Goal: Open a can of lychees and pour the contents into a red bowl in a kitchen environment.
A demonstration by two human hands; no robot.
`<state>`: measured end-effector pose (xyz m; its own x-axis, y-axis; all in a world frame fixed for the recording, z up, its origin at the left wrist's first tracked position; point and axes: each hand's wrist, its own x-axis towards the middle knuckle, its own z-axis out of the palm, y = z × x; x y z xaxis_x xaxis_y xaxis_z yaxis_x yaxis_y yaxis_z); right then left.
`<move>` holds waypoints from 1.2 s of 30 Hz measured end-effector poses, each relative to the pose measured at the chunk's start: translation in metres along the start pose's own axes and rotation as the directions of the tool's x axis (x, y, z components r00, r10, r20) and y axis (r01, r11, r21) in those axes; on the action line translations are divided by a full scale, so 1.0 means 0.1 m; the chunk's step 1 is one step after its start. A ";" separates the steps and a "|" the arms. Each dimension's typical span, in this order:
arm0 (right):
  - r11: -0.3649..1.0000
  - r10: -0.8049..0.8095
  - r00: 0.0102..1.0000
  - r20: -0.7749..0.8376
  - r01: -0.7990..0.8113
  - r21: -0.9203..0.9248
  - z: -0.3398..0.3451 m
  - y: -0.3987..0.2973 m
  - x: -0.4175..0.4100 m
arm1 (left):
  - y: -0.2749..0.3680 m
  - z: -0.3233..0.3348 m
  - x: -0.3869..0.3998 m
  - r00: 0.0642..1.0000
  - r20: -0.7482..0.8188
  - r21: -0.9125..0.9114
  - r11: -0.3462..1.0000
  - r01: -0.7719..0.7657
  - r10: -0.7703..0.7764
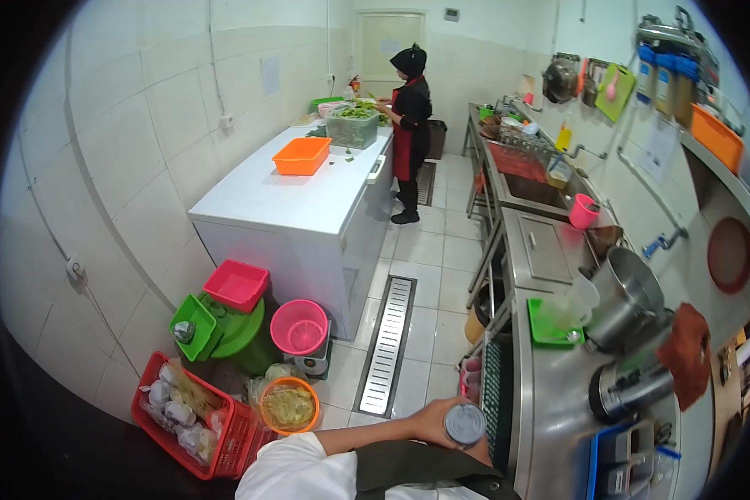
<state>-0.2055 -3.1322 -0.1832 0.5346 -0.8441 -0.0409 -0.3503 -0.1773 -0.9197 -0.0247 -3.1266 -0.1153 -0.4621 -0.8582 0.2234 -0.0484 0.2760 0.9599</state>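
My left hand (434,422) reaches across my body with its fingers around a cylindrical can (465,424). The can's round grey ringed end faces up to the camera. Just below it shows a small patch of skin, apparently my right hand (480,451). Most of that hand is hidden by the can and my dark apron (412,465), so its grip cannot be made out. Close on the right runs a stainless steel counter (537,387).
A large steel pot (625,300) and a green tray (553,322) stand on the counter. At left are a red crate of bagged goods (181,415) and a pink basket (299,327). Ahead, a person (411,131) handles leafy greens beside a white chest freezer (256,187). A drain grate (387,347) crosses the floor.
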 end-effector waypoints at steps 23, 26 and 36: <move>0.914 -0.385 0.885 0.261 0.326 0.242 -1.83 -0.43 7.55 | -1.56 -4.96 4.52 0.640 -0.768 0.152 0.978 0.142 0.026; 0.921 -0.390 0.892 0.229 0.379 0.093 -1.98 -0.43 8.60 | -1.86 -5.86 5.13 0.541 -0.833 0.198 0.976 0.093 0.117; 0.859 0.231 0.963 0.142 -0.270 0.434 -2.92 0.32 11.27 | -2.99 -8.70 6.91 0.237 -0.952 0.241 0.953 0.184 0.195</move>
<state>0.1611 -4.2371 -0.1444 0.5428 -0.7816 -0.3072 -0.1115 0.2955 -0.9488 0.4413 -4.1786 -0.1008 0.7235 -0.5618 0.4012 -0.3450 0.2091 0.9150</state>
